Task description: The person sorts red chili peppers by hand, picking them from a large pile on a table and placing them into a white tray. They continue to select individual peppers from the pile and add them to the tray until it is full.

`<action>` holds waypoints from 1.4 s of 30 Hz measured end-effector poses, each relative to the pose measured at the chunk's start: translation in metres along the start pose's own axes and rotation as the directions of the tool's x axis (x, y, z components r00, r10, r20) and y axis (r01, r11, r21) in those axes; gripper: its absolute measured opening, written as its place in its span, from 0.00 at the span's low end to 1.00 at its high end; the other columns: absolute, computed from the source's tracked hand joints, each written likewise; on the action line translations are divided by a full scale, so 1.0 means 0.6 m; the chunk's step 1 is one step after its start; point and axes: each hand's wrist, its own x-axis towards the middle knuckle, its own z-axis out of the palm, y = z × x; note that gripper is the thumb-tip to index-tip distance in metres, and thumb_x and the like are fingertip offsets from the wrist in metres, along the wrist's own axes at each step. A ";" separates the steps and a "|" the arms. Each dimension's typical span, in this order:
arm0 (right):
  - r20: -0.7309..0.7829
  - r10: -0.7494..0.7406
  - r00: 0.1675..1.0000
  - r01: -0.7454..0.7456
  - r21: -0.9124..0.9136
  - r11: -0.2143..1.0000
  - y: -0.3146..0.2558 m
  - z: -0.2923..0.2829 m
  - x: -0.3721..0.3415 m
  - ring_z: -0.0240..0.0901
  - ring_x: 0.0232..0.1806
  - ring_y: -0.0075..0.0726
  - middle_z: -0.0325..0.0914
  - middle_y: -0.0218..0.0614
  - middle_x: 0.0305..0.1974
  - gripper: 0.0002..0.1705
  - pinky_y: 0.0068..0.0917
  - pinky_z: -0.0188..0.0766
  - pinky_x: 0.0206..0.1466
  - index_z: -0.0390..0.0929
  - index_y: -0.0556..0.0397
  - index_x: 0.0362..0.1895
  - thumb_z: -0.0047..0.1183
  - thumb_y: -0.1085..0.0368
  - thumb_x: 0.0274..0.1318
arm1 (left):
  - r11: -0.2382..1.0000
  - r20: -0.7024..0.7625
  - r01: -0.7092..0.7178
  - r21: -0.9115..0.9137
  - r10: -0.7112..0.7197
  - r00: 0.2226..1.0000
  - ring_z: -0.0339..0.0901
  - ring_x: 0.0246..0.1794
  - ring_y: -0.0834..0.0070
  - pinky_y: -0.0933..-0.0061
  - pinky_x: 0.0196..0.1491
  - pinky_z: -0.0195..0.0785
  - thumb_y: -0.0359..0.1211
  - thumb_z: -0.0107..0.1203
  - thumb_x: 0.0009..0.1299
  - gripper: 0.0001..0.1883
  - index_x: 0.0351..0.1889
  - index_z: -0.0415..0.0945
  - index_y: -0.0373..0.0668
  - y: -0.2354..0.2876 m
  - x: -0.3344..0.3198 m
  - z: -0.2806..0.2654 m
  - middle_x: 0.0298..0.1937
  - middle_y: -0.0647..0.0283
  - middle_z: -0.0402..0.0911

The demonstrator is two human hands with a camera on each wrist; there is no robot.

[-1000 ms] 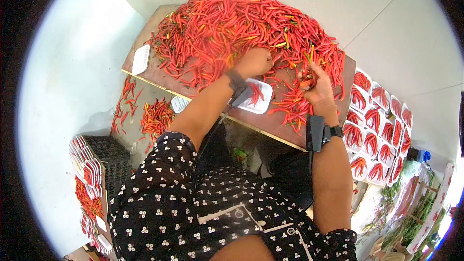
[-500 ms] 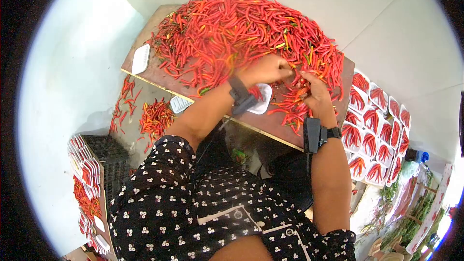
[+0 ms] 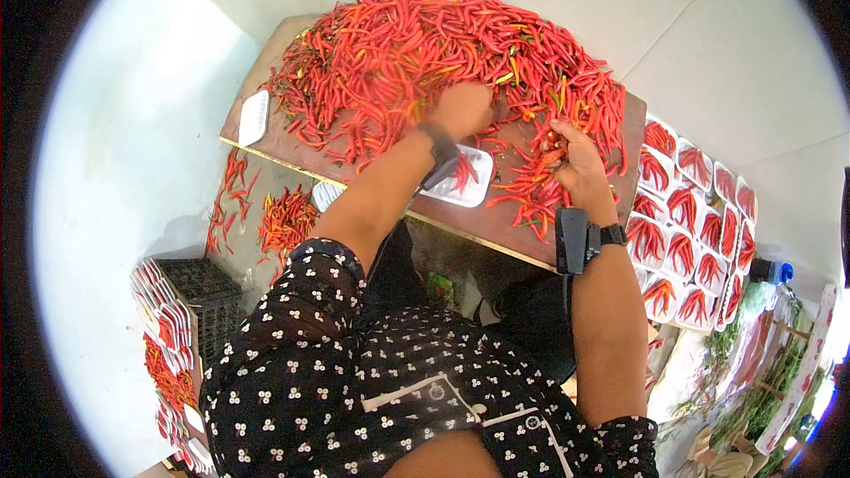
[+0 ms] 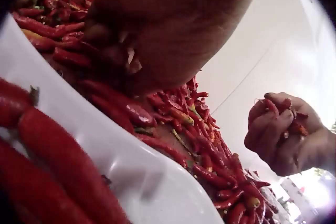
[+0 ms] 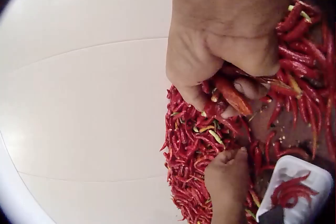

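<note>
My right hand [image 3: 580,162] is above a small heap of red chili peppers [image 3: 527,190] at the table's right side. Its fingers curl round several chili peppers [image 5: 231,97], stem ends poking out near the thumb. Down at the front of the big chili pile [image 3: 416,35] is my left hand [image 3: 465,111], fingers bent toward the peppers. Whether it pinches one I cannot tell, as its fingertips are mostly hidden. Just behind the left wrist sits a white foam tray [image 3: 469,198] with a few red chili peppers [image 5: 294,190] in it.
An upturned white tray [image 3: 254,118] lies at the table's left edge. To the right stand rows of filled chili trays [image 3: 680,252]. A black crate [image 3: 208,296], stacked trays [image 3: 164,301] and loose chili peppers [image 3: 288,219] are lower left.
The left hand reached right, close to the right hand, then went back left to the pile's front. The right hand has stayed near its place, still holding chili peppers.
</note>
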 end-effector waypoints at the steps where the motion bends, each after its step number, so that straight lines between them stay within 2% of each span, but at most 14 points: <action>1: 0.014 0.018 1.000 -0.018 -0.015 1.000 0.000 -0.005 0.002 0.65 0.17 0.25 0.69 0.30 0.20 0.02 0.19 0.57 0.13 0.68 0.51 0.27 0.47 0.67 0.49 | 1.000 0.021 0.012 0.012 -0.012 1.000 0.74 0.32 0.55 0.57 0.36 0.67 0.34 0.49 0.53 0.11 0.28 0.75 0.37 -0.001 0.004 0.003 0.29 0.49 0.76; 5: 0.008 0.045 0.999 -0.045 0.008 0.999 -0.002 -0.015 0.006 0.65 0.18 0.26 0.69 0.30 0.20 0.03 0.18 0.57 0.12 0.68 0.51 0.27 0.47 0.67 0.49 | 0.999 0.013 -0.042 -0.019 0.042 0.999 0.74 0.31 0.56 0.59 0.35 0.67 0.35 0.49 0.54 0.11 0.27 0.75 0.37 0.001 0.009 0.009 0.28 0.50 0.76; 8: 0.024 0.027 0.999 -0.027 -0.003 1.000 -0.001 -0.011 0.000 0.65 0.17 0.26 0.69 0.30 0.20 0.03 0.18 0.58 0.12 0.68 0.51 0.26 0.47 0.66 0.49 | 0.944 -0.060 -0.176 -0.278 0.166 0.984 0.75 0.29 0.59 0.63 0.34 0.67 0.37 0.50 0.55 0.11 0.28 0.75 0.38 0.019 -0.001 0.000 0.26 0.52 0.76; 10: 0.041 0.042 0.998 -0.041 -0.018 0.999 -0.001 -0.002 -0.003 0.65 0.17 0.26 0.69 0.30 0.20 0.04 0.18 0.58 0.12 0.68 0.51 0.27 0.48 0.66 0.49 | 0.787 -0.095 -0.251 -0.564 0.240 0.966 0.75 0.27 0.64 0.67 0.33 0.66 0.37 0.51 0.56 0.11 0.28 0.75 0.39 0.046 -0.014 -0.016 0.25 0.55 0.77; 13: 0.015 0.040 0.999 -0.039 -0.055 0.998 -0.005 0.006 -0.010 0.63 0.19 0.23 0.69 0.31 0.22 0.04 0.16 0.56 0.14 0.69 0.51 0.28 0.47 0.65 0.51 | 0.790 0.025 -0.177 -0.587 0.237 0.971 0.75 0.27 0.68 0.69 0.32 0.66 0.36 0.51 0.57 0.10 0.29 0.75 0.39 0.083 -0.026 -0.045 0.26 0.56 0.77; 17: -0.067 -0.039 0.997 0.041 0.034 0.999 -0.002 -0.004 0.000 0.62 0.19 0.23 0.68 0.29 0.22 0.04 0.16 0.56 0.15 0.69 0.51 0.28 0.47 0.65 0.52 | 0.638 -0.137 -0.281 -0.717 0.266 0.954 0.73 0.26 0.69 0.67 0.31 0.65 0.37 0.45 0.61 0.12 0.30 0.74 0.38 0.072 0.009 -0.017 0.24 0.53 0.74; 18: -0.054 -0.030 0.998 0.031 0.015 0.999 -0.007 -0.012 0.000 0.61 0.19 0.22 0.68 0.29 0.22 0.04 0.16 0.56 0.15 0.69 0.50 0.28 0.47 0.65 0.52 | 0.734 -0.195 -0.312 -0.604 0.244 0.950 0.74 0.29 0.67 0.67 0.33 0.65 0.38 0.46 0.60 0.12 0.30 0.74 0.38 0.062 0.025 -0.012 0.26 0.51 0.74; 20: -0.041 -0.020 0.999 0.020 -0.004 1.000 -0.010 -0.020 0.001 0.61 0.19 0.22 0.67 0.29 0.22 0.04 0.16 0.56 0.15 0.69 0.50 0.28 0.47 0.65 0.52 | 0.896 -0.081 -0.193 -0.400 0.175 0.981 0.75 0.32 0.60 0.64 0.35 0.66 0.39 0.49 0.55 0.13 0.29 0.75 0.38 0.047 0.053 -0.008 0.30 0.48 0.75; 24: -0.068 -0.031 0.997 0.035 0.054 0.998 -0.006 -0.032 0.014 0.60 0.19 0.22 0.66 0.29 0.22 0.03 0.15 0.55 0.16 0.69 0.50 0.30 0.46 0.66 0.52 | 0.984 -0.012 -0.037 -0.175 0.036 0.999 0.75 0.33 0.58 0.63 0.38 0.67 0.39 0.51 0.53 0.13 0.29 0.76 0.40 0.054 0.077 0.011 0.31 0.52 0.77; 28: -0.036 -0.029 0.999 0.031 0.065 0.997 -0.013 -0.025 0.001 0.61 0.20 0.22 0.66 0.29 0.22 0.04 0.14 0.54 0.16 0.69 0.52 0.31 0.46 0.66 0.52 | 0.976 -0.092 -0.025 -0.218 0.005 0.996 0.75 0.32 0.57 0.62 0.38 0.67 0.40 0.52 0.51 0.13 0.28 0.76 0.40 0.066 0.082 0.030 0.29 0.51 0.77; 34: -0.038 -0.016 0.999 0.018 0.035 0.999 -0.021 -0.032 -0.004 0.61 0.20 0.22 0.66 0.29 0.22 0.05 0.14 0.54 0.16 0.70 0.53 0.31 0.45 0.65 0.53 | 0.936 0.140 -0.109 -0.335 0.163 0.977 0.75 0.29 0.59 0.65 0.35 0.67 0.40 0.56 0.49 0.14 0.28 0.76 0.39 0.071 0.081 0.047 0.27 0.51 0.76; 37: -0.032 -0.018 0.999 0.019 0.050 0.999 -0.024 -0.028 -0.007 0.63 0.15 0.23 0.67 0.28 0.18 0.04 0.19 0.58 0.13 0.68 0.50 0.25 0.45 0.67 0.51 | 0.853 0.113 -0.102 -0.511 0.184 0.976 0.75 0.26 0.67 0.69 0.32 0.66 0.38 0.56 0.51 0.13 0.29 0.75 0.38 0.070 0.060 0.040 0.26 0.54 0.77; 39: -0.041 -0.023 0.999 0.025 0.057 0.998 -0.026 -0.019 -0.015 0.63 0.15 0.23 0.67 0.28 0.18 0.04 0.18 0.57 0.13 0.68 0.50 0.25 0.45 0.67 0.51 | 0.625 0.200 0.070 -0.778 0.140 0.970 0.73 0.25 0.75 0.72 0.31 0.65 0.36 0.55 0.54 0.12 0.30 0.75 0.36 0.081 0.029 -0.001 0.25 0.60 0.77; 42: -0.025 -0.024 0.999 0.025 0.049 0.998 -0.019 -0.026 -0.007 0.63 0.15 0.23 0.67 0.27 0.18 0.04 0.18 0.57 0.13 0.69 0.50 0.26 0.45 0.67 0.52 | 0.677 0.110 -0.075 -0.732 0.227 0.968 0.67 0.23 0.82 0.76 0.27 0.63 0.36 0.48 0.60 0.10 0.27 0.72 0.38 0.090 0.007 -0.038 0.21 0.69 0.72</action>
